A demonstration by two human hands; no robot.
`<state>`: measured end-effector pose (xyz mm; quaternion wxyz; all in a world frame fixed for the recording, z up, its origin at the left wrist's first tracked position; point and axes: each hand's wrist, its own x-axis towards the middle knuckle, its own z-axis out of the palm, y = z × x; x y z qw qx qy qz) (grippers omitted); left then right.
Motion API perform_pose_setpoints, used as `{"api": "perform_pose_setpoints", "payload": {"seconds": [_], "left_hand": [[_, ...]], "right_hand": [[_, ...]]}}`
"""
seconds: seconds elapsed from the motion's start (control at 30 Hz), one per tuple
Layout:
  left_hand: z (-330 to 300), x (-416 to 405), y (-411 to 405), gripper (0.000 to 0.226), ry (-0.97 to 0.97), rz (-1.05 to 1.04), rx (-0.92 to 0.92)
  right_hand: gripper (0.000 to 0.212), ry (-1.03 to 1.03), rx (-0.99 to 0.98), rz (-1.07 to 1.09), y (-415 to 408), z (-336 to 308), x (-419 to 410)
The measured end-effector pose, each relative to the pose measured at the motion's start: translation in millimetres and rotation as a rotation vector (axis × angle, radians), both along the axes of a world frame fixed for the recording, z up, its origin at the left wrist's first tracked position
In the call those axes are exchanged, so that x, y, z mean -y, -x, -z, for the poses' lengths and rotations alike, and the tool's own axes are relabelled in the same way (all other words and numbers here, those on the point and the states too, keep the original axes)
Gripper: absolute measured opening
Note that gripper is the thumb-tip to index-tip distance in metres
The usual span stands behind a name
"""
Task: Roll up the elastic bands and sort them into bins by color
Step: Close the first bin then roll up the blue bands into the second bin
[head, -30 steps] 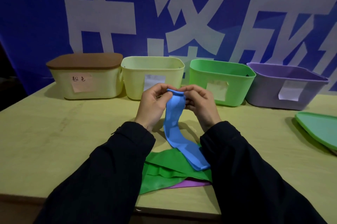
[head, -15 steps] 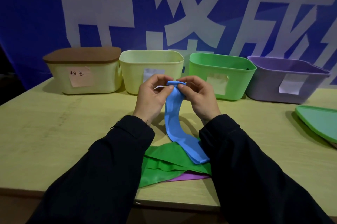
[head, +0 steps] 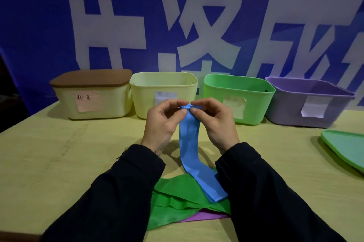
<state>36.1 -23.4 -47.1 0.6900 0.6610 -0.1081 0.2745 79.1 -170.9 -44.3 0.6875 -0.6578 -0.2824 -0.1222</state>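
A blue band [head: 189,143] is pinched at its rolled top end by the left hand [head: 162,123] and the right hand [head: 215,122]. Its tail is laid on a green band [head: 173,200], and a purple band [head: 204,217] is seen under that. Four bins are lined up behind on the table [head: 49,162]: a lidded bin [head: 90,93], a yellow bin [head: 163,91], a green bin [head: 238,97] and a purple bin [head: 309,101].

The purple band [head: 204,217] lay mostly hidden under the green band [head: 173,198], only a sliver showing. Right of the purple bin [head: 307,103], the green lid [head: 346,149] was cut off by the picture's edge. Writing on the yellow bin's label [head: 165,97] was too faint to read.
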Motion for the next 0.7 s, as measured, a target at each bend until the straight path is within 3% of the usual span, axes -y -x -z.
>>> {"api": "perform_pose_setpoints", "payload": {"seconds": [0.2,0.4,0.53,0.7], "left_hand": [[1,2,-2,0.010,-0.021,-0.079,-0.009],[-1,2,-2,0.031,-0.075,-0.078,0.013],[-3,1,1,0.011,-0.120,-0.215,0.025],[-10,1,4,0.038,0.283,0.136,-0.234]], "right_hand": [[0.015,0.049,0.004,0.004,0,2,-1],[0.010,0.052,-0.051,-0.003,-4,4,-2],[0.013,0.050,0.129,0.156,2,-1,0],[0.012,0.301,0.480,0.379,10,2,-2]]}}
